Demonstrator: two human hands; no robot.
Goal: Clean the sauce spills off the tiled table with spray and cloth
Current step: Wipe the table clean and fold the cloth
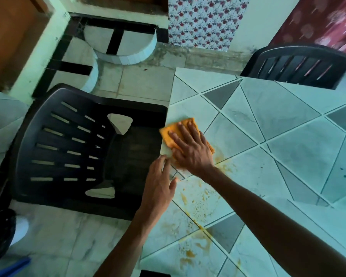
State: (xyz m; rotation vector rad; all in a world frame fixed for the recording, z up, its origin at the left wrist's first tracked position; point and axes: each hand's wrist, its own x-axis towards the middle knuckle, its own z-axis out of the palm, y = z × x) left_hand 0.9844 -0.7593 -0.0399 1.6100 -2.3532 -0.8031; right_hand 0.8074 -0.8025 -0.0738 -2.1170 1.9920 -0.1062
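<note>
While right hand (pixel 190 150) presses orange cloth (pixel 173 131) flat-fingered at tiled desk (pixel 278 126) edge and left hand (pixel 160 186) rests beside it, both grips uncurled, wiping step is in hand; next pass probably must sweep the nearer sauce spills (pixel 198 202)

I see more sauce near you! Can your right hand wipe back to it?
Probably yes: the right hand presses the cloth just beyond the sauce smears, and nothing stands between them.
</note>
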